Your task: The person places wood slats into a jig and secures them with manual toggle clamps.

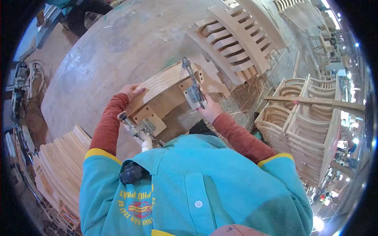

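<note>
In front of me a pale curved wooden piece (167, 82) lies in a wooden jig (157, 122) fitted with two metal toggle clamps. My left hand (134, 92) grips the left end of the wood, fingers over its edge. My right hand (210, 109) is closed at the handle of the right toggle clamp (193, 93), whose arm reaches over the wood near its right end. The left toggle clamp (142, 129) sits close to my body, its arm pointing away from the wood. Part of the jig is hidden behind my shirt.
Slatted wooden parts (236, 43) are stacked beyond the jig to the right. Curved frames (299, 118) stand piled at the right behind a wooden bar (315, 102). Long boards (59, 169) lie at lower left. Another person (84, 15) is at upper left. Shavings (252, 94) litter the floor.
</note>
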`<state>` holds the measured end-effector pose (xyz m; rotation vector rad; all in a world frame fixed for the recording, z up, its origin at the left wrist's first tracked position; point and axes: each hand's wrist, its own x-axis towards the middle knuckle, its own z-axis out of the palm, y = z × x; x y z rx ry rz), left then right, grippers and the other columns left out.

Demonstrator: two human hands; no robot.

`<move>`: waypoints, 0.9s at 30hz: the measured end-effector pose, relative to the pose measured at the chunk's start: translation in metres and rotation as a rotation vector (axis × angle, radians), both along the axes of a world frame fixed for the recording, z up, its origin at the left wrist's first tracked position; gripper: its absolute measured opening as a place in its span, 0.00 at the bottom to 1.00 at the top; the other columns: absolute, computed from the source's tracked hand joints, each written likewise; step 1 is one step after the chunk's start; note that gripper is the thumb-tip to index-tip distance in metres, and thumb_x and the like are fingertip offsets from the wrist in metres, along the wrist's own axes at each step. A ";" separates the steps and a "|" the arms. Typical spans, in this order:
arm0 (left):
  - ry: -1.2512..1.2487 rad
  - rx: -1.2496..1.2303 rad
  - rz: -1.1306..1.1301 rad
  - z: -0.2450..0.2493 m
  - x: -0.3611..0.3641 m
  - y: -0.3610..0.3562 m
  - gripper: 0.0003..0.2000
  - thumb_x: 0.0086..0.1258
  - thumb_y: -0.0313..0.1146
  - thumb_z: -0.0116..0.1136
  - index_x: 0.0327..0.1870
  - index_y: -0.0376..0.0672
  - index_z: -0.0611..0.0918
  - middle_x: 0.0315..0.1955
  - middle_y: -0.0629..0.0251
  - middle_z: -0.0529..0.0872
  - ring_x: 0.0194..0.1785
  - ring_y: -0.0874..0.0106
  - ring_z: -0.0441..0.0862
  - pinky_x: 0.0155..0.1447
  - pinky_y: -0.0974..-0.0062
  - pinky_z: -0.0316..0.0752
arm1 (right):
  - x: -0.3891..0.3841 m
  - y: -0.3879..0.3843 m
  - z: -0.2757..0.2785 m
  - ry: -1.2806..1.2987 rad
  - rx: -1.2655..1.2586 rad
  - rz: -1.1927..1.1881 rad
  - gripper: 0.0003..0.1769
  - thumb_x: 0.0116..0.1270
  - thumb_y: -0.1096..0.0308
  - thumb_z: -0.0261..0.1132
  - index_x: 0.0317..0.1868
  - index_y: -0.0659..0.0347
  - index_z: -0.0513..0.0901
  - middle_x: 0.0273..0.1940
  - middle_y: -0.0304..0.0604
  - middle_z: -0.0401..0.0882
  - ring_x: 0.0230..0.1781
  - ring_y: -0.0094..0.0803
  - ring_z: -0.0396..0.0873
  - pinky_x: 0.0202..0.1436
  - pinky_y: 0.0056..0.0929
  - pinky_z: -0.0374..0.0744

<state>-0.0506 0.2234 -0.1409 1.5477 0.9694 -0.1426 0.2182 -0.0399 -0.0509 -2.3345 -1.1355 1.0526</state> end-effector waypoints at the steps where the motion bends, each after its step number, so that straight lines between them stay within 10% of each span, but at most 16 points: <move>1: 0.014 -0.009 0.009 0.002 0.001 -0.002 0.23 0.65 0.48 0.59 0.58 0.47 0.77 0.45 0.68 0.83 0.48 0.76 0.76 0.56 0.77 0.68 | -0.001 -0.002 -0.003 -0.010 0.015 0.001 0.36 0.55 0.65 0.63 0.65 0.51 0.61 0.42 0.61 0.79 0.40 0.59 0.79 0.46 0.48 0.77; 8: 0.077 0.117 0.033 0.008 0.001 -0.003 0.16 0.65 0.45 0.60 0.45 0.43 0.84 0.39 0.68 0.85 0.42 0.77 0.79 0.50 0.74 0.73 | -0.002 -0.012 -0.039 -0.146 0.153 0.021 0.33 0.58 0.65 0.60 0.65 0.50 0.60 0.38 0.62 0.79 0.34 0.62 0.78 0.42 0.53 0.76; 11: -0.099 0.720 0.171 -0.001 -0.019 0.001 0.16 0.68 0.42 0.56 0.50 0.42 0.82 0.44 0.64 0.84 0.49 0.75 0.78 0.53 0.75 0.72 | -0.001 -0.010 -0.030 -0.070 0.183 -0.020 0.36 0.58 0.65 0.62 0.67 0.48 0.59 0.32 0.67 0.78 0.33 0.63 0.77 0.39 0.54 0.76; 14: -0.285 0.352 0.881 0.037 -0.072 -0.042 0.19 0.69 0.39 0.52 0.58 0.42 0.73 0.41 0.67 0.78 0.40 0.75 0.75 0.46 0.79 0.71 | 0.002 -0.009 -0.025 0.004 0.184 0.002 0.37 0.58 0.63 0.61 0.68 0.48 0.57 0.34 0.68 0.78 0.36 0.64 0.77 0.42 0.52 0.76; 18: 0.053 -0.016 0.901 0.061 -0.085 -0.161 0.22 0.70 0.50 0.45 0.56 0.44 0.67 0.36 0.63 0.73 0.30 0.69 0.73 0.35 0.71 0.74 | 0.008 -0.010 -0.039 0.002 0.227 0.071 0.39 0.56 0.62 0.62 0.68 0.55 0.57 0.36 0.68 0.78 0.39 0.62 0.77 0.45 0.50 0.76; 20: -0.144 -0.171 0.876 0.009 -0.088 -0.210 0.24 0.70 0.59 0.39 0.48 0.45 0.70 0.33 0.54 0.78 0.23 0.63 0.76 0.24 0.63 0.72 | 0.009 -0.008 -0.035 0.016 0.214 0.082 0.39 0.55 0.62 0.62 0.67 0.57 0.57 0.37 0.67 0.78 0.40 0.61 0.78 0.45 0.50 0.76; 22: -0.272 -0.736 0.980 0.050 -0.073 -0.230 0.24 0.71 0.58 0.39 0.52 0.45 0.69 0.34 0.55 0.79 0.32 0.61 0.80 0.30 0.62 0.76 | 0.010 -0.008 -0.040 0.020 0.183 0.077 0.39 0.54 0.63 0.61 0.67 0.58 0.58 0.37 0.66 0.79 0.40 0.60 0.78 0.46 0.50 0.76; 27: -0.810 -1.175 1.013 0.112 -0.053 -0.250 0.22 0.71 0.53 0.44 0.51 0.41 0.71 0.30 0.61 0.79 0.39 0.59 0.82 0.37 0.63 0.78 | 0.017 -0.008 -0.053 0.043 0.228 0.120 0.39 0.53 0.66 0.60 0.67 0.58 0.57 0.38 0.65 0.79 0.41 0.59 0.78 0.47 0.49 0.76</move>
